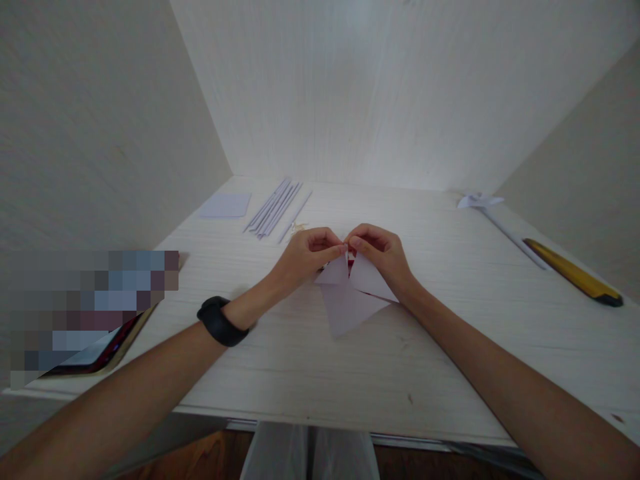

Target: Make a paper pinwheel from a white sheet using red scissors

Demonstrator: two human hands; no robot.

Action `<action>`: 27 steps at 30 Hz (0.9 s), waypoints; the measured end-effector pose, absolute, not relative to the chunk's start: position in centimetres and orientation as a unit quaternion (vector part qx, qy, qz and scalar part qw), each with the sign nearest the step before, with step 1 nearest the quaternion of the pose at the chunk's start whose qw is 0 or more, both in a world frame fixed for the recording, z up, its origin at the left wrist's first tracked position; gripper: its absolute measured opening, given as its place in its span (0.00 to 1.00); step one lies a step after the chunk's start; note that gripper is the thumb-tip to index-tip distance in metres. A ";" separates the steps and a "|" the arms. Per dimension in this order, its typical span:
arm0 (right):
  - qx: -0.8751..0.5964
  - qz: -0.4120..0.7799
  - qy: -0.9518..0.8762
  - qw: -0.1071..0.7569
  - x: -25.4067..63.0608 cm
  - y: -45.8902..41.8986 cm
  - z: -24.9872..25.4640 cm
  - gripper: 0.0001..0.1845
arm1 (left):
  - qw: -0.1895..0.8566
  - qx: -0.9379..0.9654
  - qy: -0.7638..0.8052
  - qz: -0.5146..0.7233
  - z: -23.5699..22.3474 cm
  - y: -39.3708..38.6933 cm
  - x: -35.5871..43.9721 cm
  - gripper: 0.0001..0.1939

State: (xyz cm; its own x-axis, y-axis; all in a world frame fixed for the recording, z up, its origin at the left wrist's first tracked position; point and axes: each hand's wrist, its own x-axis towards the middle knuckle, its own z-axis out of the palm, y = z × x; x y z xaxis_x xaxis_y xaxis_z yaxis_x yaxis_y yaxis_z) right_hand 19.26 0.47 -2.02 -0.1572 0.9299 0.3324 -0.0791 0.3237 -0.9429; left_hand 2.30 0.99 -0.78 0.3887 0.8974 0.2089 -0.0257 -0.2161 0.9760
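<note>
Currently: my left hand (305, 257) and right hand (377, 257), both grips pinched on folded paper (350, 303) at its far tips; its point trails toward me on the counter (450, 333).

**Around the pale wooden worktop**

A pale, wood-grained worktop (450, 347) fills the middle of the frame, boxed in by light walls at the back and on both sides. In the upper left of it lies a small flat square of white paper (225, 205). Just to its right sits a bundle of thin white paper sticks (274, 208), fanned slightly, with one more stick a little apart. At the upper right rests a white paper pinwheel on a long white stick (493, 217), and just beside it, nearer the right edge, a yellow and black utility knife (575, 272). At the left edge a dark, red-rimmed tablet (107, 347) lies partly blurred out.
</note>
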 end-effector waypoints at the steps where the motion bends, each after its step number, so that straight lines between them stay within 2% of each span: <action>1: -0.351 0.465 -0.604 0.544 19.3 0.5 -2.0 0.12 | 0.525 0.647 0.337 0.439 -0.8 1.0 2.3 0.09; 10: -0.346 0.475 -0.602 0.541 19.3 0.8 -2.2 0.12 | 0.518 0.647 0.325 0.456 -1.0 1.0 2.3 0.08; 22: -0.342 0.535 -0.567 0.525 19.0 0.1 -1.7 0.17 | 0.548 0.618 0.326 0.460 -1.1 0.3 2.6 0.09; 27: -0.353 0.541 -0.560 0.519 19.0 0.1 -2.0 0.15 | 0.540 0.609 0.342 0.470 -1.3 0.5 2.6 0.08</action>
State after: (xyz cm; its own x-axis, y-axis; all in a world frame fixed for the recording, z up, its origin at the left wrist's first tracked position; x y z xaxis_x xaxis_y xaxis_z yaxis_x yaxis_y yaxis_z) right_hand 18.99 0.15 -1.96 -0.2131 0.9567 0.1985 -0.1666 0.1646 -0.9722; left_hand 2.62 0.54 -1.26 0.3252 0.9238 0.2023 -0.0911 -0.1823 0.9790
